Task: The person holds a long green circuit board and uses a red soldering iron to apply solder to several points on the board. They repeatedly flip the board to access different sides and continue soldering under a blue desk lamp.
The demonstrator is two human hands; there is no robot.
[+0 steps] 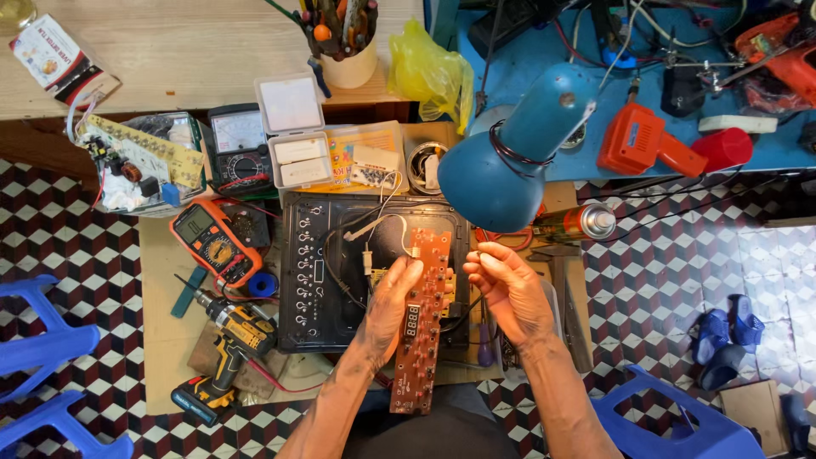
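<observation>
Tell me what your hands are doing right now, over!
Left hand grips long brown circuit board by its edge. Right hand beside it, fingertips pinched, nothing clearly held. Black panel underneath; blue lamp hanging close above.

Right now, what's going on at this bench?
A person sits over a cluttered repair bench. The left hand holds a long brown circuit board above a black panel, with white wires running from the board's top end. The right hand hovers beside the board, fingers pinched, though what they hold is too small to tell. An orange multimeter and a yellow drill lie to the left; a blue lamp hangs overhead.
</observation>
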